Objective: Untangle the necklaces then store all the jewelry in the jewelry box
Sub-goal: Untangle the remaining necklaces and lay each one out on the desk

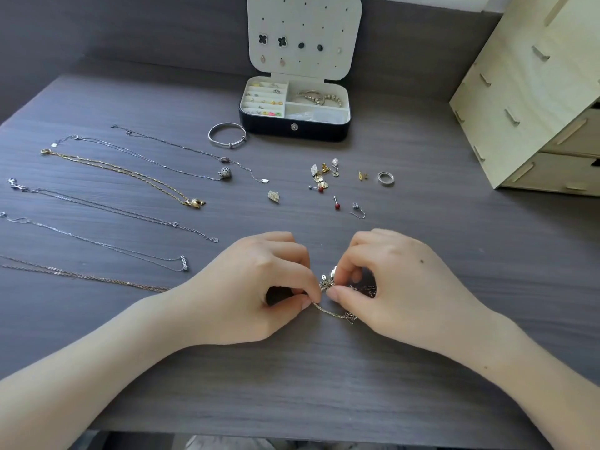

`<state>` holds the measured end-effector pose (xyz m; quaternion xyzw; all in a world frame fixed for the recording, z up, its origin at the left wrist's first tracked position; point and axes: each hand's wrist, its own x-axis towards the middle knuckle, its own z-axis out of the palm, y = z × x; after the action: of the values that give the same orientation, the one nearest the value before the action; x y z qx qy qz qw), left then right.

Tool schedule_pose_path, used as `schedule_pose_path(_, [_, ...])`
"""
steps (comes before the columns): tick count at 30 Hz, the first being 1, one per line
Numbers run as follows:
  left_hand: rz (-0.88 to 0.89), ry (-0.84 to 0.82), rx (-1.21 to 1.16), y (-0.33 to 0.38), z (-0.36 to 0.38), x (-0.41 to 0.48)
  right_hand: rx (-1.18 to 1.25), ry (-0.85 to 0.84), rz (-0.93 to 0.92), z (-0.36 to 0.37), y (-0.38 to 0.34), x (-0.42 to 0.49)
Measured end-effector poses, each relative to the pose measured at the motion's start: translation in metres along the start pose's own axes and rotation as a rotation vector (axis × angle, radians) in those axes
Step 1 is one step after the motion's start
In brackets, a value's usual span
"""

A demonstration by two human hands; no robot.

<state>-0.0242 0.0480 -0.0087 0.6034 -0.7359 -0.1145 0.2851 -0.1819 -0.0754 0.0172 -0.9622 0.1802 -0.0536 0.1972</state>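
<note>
Both hands pinch the tangled necklaces (326, 283) front-center on the table (324, 368). Left hand (259, 287) has a strand, right hand (399, 287) the knot w/ the rest trailing under its palm, so tease leftward imo.

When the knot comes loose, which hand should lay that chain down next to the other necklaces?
Probably the left hand. Both hands pinch the knotted chain now, but the straightened necklaces lie on the left side of the table, just beyond the left hand. The right hand would have to cross over.
</note>
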Motion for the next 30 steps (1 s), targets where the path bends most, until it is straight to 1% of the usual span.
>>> schedule_pose_path(3, [0.004,-0.001,-0.001,0.000,0.001,0.000,-0.017,-0.031,0.047,0.000,-0.005,0.002])
schedule_pose_path(6, [0.009,0.001,-0.006,0.001,0.001,0.000,0.022,-0.048,0.081,0.000,-0.008,0.002])
schedule_pose_path(13, [0.007,-0.016,-0.024,0.002,0.002,-0.002,0.263,-0.062,0.230,-0.009,0.001,0.005])
schedule_pose_path(18, [0.000,-0.027,-0.042,0.002,0.001,-0.002,0.347,-0.031,0.224,-0.010,0.008,0.008])
schedule_pose_path(21, [-0.008,-0.025,-0.057,0.002,0.001,-0.002,0.383,-0.044,0.223,-0.009,0.011,0.009])
schedule_pose_path(27, [-0.066,-0.007,-0.118,0.005,-0.004,-0.002,0.475,-0.047,0.222,-0.010,0.013,0.007])
schedule_pose_path(30, [-0.127,0.041,-0.201,0.008,-0.007,-0.001,0.511,-0.048,0.213,-0.010,0.013,0.006])
